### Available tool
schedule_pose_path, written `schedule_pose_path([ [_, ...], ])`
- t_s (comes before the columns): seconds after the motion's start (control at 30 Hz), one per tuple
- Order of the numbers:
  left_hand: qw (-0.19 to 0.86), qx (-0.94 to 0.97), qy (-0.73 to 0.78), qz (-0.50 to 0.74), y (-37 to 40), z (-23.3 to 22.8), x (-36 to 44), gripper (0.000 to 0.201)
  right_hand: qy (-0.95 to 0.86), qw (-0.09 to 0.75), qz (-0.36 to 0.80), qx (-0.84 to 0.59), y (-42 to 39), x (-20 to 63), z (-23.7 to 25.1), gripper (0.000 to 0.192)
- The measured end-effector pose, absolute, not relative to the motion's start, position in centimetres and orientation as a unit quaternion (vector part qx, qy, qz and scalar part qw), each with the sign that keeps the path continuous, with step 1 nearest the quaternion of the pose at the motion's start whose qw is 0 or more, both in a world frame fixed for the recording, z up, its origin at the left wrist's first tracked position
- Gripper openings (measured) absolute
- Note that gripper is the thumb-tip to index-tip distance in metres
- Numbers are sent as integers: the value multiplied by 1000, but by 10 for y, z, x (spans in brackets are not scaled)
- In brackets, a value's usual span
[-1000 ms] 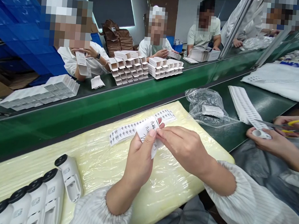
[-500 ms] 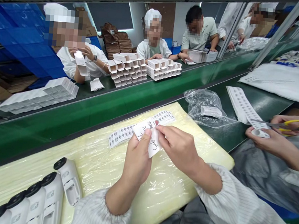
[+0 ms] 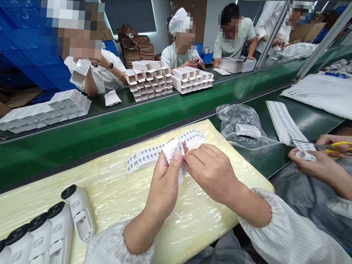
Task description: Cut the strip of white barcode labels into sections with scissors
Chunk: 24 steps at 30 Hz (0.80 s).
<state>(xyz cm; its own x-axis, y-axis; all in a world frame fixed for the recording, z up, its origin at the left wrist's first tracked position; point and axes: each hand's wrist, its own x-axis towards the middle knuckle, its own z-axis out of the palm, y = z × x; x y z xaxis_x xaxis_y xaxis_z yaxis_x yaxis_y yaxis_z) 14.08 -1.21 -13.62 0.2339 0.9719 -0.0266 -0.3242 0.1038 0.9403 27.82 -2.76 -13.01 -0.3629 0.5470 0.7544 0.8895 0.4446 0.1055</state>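
Left hand point(image 3: 164, 180): fingers closed on paper slip point(image 3: 174, 153), thumb pressed on top.
Right hand point(image 3: 212, 171): fingertips pinched on the same slip.
Label strip point(image 3: 150, 153): laid on yellow foam pad point(image 3: 113, 192).

Two bare hands, ungloved: left hand point(image 3: 164, 184), right hand point(image 3: 212, 171). No rings, no watch, no wristband visible on either. Nails short and unpainted. Forearms bare from wrist up to cuff. Long white sleeves with fine, closely spaced pinstripes; left sleeve point(image 3: 111, 251), right sleeve point(image 3: 295, 243). Cuffs gathered with elastic, puckered into small folds around the forearm. Fabric thin and smooth, loosely creased above the cuffs. Greyish garment point(image 3: 217, 261) across the lap between the sleeves.
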Motion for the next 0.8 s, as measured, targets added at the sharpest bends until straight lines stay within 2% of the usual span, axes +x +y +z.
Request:
schedule_pose_path([
  [0.2,646,449,367,497,-13,-134,140,48,-775,343,-285,-447,-21,281,-138,26],
  [0.27,661,434,368,489,-14,-130,141,48,-770,378,-229,-461,-21,283,-139,23],
  [0.43,705,384,346,485,-12,-121,143,50,-722,482,-1,-497,-25,284,-136,14],
  [0.57,719,364,344,482,-10,-121,143,52,-678,517,114,-510,-31,283,-131,14],
  [0.7,724,357,346,477,-10,-122,143,54,-654,528,168,-515,-35,285,-130,15],
  [0.8,715,363,355,480,-9,-123,145,54,-684,522,129,-494,-37,288,-132,9],
])
